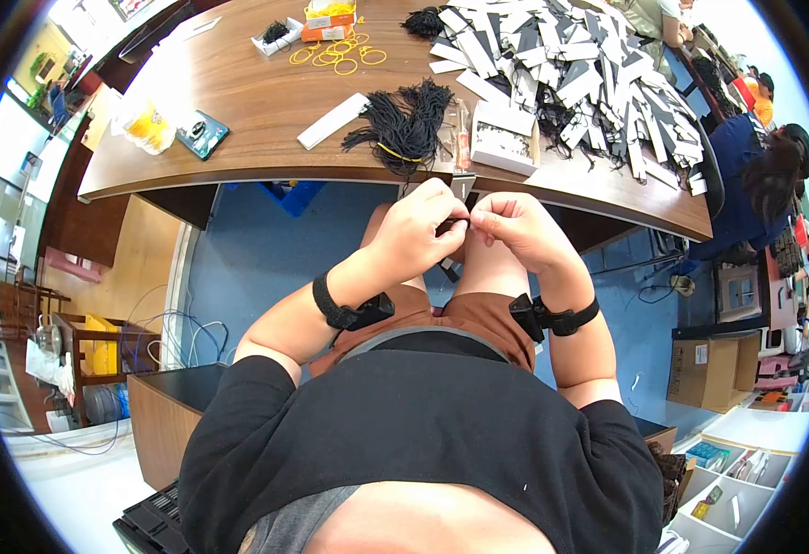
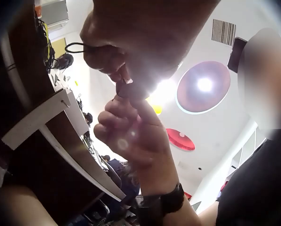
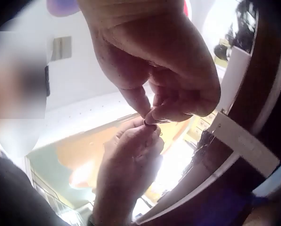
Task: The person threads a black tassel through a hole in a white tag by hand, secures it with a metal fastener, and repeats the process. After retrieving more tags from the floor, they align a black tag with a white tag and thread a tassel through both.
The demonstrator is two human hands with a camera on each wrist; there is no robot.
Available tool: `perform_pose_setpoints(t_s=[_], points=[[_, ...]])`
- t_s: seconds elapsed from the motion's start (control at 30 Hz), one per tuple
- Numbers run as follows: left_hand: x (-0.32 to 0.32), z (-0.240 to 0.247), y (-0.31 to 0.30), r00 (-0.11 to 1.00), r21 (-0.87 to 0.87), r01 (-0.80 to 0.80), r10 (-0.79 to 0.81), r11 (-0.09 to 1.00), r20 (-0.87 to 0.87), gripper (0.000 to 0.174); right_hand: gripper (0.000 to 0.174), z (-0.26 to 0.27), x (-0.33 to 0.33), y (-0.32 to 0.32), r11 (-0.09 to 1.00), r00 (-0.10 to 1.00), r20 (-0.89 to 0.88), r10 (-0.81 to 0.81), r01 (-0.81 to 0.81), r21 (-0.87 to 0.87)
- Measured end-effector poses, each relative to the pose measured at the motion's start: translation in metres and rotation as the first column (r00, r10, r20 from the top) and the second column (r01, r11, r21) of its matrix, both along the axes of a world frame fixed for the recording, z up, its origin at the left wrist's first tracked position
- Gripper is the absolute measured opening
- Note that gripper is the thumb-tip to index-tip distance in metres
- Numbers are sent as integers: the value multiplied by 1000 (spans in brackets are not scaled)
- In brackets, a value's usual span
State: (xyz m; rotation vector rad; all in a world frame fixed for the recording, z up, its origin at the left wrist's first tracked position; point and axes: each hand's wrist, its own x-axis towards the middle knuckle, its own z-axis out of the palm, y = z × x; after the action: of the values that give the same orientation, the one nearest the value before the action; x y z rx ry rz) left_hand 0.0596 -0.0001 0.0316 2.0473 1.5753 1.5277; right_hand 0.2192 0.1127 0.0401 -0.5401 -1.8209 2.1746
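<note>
Both hands meet over the lap, just in front of the table edge. My left hand (image 1: 414, 226) grips a thin black cord (image 2: 77, 47), and a loop of it sticks out past the curled fingers in the left wrist view. Thumb and fingertips of my right hand (image 1: 520, 226) pinch the dark cord right at the left fingertips. The right wrist view shows a small dark bit (image 3: 150, 123) of it between the two hands; fingers hide the rest. Beyond them on the table lie a bundle of black cords (image 1: 409, 120) tied with a yellow band and an open white box (image 1: 506, 138).
A large heap of black and white tags (image 1: 571, 74) covers the table's right side. Yellow rubber bands (image 1: 340, 55), a white strip (image 1: 332, 121) and a phone (image 1: 203, 135) lie farther left. The table edge (image 1: 284, 175) runs close beyond the hands. Another person (image 1: 755, 166) sits at right.
</note>
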Motion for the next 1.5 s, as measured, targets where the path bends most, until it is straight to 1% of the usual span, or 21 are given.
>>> perform_pose_setpoints(t_s=[0.13,0.23,0.3,0.33,0.4,0.43,0.5,0.53,0.63,0.67,0.77,0.83,0.93,0.97,1.03,1.07,1.17,1.23,1.33,1.43,1.5], points=[[1,-4,0,982,-79,76,-61,994,177,9,15,-1,1,0,992,1000,1,-1,1,-129],[3,-10,0,854,-158,224,-115,962,507,8,17,-7,1,0,971,1000,9,-9,11,-238],[4,-11,1,786,-166,287,-133,943,604,10,18,-7,0,-4,946,1000,2,-13,13,-325],[5,-11,1,748,-167,320,-140,933,649,11,19,-9,0,-3,929,999,-28,22,-31,-369],[3,-14,3,788,-137,305,-168,942,593,11,19,-15,-1,-2,886,992,-94,88,-121,-449],[2,-15,5,806,-122,298,-181,947,563,11,20,-17,-1,-3,919,996,-76,38,-65,-390],[0,-16,7,772,-145,309,-159,940,616,11,20,-19,-6,-9,963,997,-49,-63,48,-265],[-1,-16,8,753,-155,314,-146,937,641,11,15,-20,-9,-13,977,971,-160,-178,155,-144],[-2,-14,9,705,-177,328,-116,928,699,10,9,-1,-7,-25,969,946,-225,-234,244,21],[-1,-11,7,669,-209,356,-92,911,737,9,13,0,-3,-23,974,970,-156,-185,202,100],[1,1,4,557,-265,448,-34,854,830,7,10,-1,-4,-24,955,966,-114,-233,250,163],[2,3,4,480,-255,503,-21,826,877,7,9,-8,-6,-24,942,951,-166,-261,288,171],[-2,-10,10,235,-128,625,-30,770,971,7,7,-9,-10,-31,912,910,-245,-335,378,157],[-4,-12,10,213,-118,635,-27,763,977,7,6,-9,-12,-33,899,891,-273,-363,412,148],[-5,-7,8,167,-98,656,-18,749,986,7,7,-10,-13,-37,849,859,-325,-396,477,226],[-5,-7,8,159,-93,663,-19,743,987,7,7,-11,-12,-38,821,843,-350,-408,507,263],[-4,-6,8,157,-91,664,-20,742,987,6,10,-8,-8,-34,664,843,-375,-385,535,522],[-2,-5,8,187,-107,636,-18,765,982,7,12,-6,-8,-35,596,823,-424,-378,567,569],[-2,-5,9,290,-169,575,-7,800,957,8,14,-7,-7,-32,476,808,-471,-354,589,653],[2,-2,7,393,-279,513,67,812,917,10,15,-10,-5,-28,344,798,-491,-350,597,725],[4,-11,11,557,-288,407,14,867,830,11,16,-8,-3,-26,214,795,-511,-326,589,780]])
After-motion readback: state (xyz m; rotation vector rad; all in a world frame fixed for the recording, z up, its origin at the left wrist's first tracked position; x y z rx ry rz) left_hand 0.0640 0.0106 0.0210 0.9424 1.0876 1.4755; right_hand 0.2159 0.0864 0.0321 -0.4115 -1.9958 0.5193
